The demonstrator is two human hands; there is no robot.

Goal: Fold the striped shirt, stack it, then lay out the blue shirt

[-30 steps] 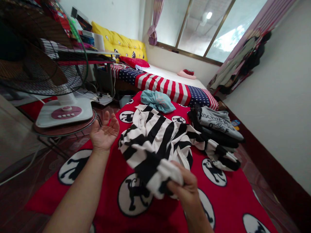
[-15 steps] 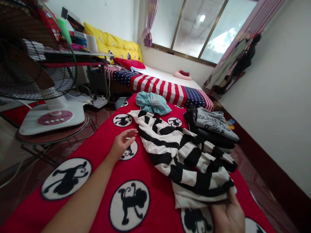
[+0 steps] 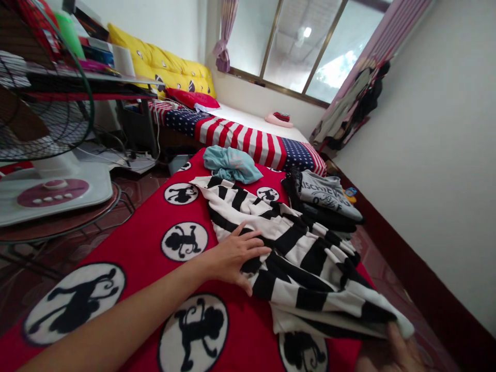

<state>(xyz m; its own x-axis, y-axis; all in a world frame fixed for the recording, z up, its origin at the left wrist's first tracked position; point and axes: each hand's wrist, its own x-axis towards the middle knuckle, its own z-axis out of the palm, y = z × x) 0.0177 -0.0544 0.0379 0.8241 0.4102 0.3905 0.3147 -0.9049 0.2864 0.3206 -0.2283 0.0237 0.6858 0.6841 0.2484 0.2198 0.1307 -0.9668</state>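
Observation:
A black-and-white striped garment lies spread on a red blanket printed with black monkey figures in white circles. My left hand rests flat on the garment's left edge, fingers stretched out. My right hand shows only in part at the bottom right, under the garment's near corner, which it seems to hold. A folded grey and black pile of clothes sits just beyond the striped garment. A crumpled teal cloth lies at the blanket's far end.
A standing fan on a round stool is at the left, with a cluttered desk behind it. A bed with a stars-and-stripes cover and yellow cushions stands by the window. Clothes hang at the right wall.
The striped garment has been laid out flatter on the blanket. My left hand moved right onto its edge. My right hand pulled the near corner toward the bottom right.

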